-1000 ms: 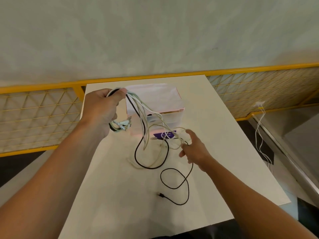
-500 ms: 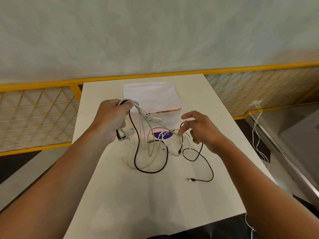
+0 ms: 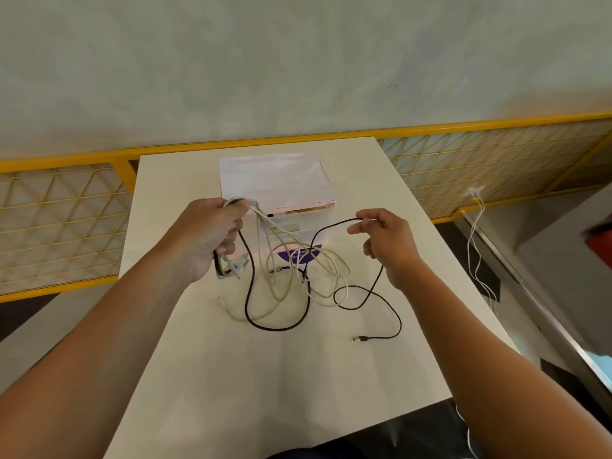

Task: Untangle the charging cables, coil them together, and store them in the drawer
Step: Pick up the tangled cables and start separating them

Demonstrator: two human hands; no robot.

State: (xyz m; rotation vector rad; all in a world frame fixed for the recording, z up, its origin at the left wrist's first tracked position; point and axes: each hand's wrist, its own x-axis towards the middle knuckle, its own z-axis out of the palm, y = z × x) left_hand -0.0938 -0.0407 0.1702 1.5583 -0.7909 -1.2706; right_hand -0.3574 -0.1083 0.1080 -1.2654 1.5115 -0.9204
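Cables (image 3: 298, 276) loose before drawer unit (image 3: 275, 180)

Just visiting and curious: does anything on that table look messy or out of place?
Yes: white cables and a black cable lie crossed in tangled loops on the table before the drawer box. The left hand grips one bunch; the right hand pinches the black cable.

cables (image 3: 276, 329) on table (image 3: 231, 376) | drawer unit (image 3: 275, 180) behind cables, table's far middle
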